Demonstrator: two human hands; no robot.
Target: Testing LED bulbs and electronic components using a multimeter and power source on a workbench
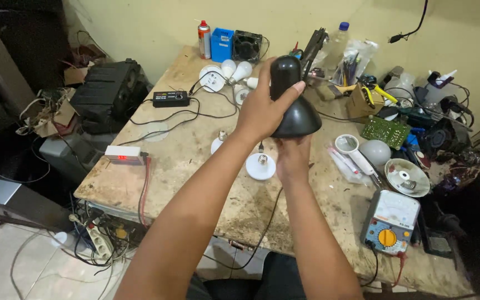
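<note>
Two hands hold a black lamp shade [291, 105] up over the table [195, 150], the left hand [262, 108] wrapped around its top, the right hand [293, 155] cupping it from below to steady it.

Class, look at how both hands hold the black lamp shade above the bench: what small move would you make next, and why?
Probably tilt the black lamp shade so its open mouth faces up. The left hand grips its neck, the right hand supports the rim from below, and the opening points down, so the inside is hidden. A white bulb lies on the bench just below.
</note>
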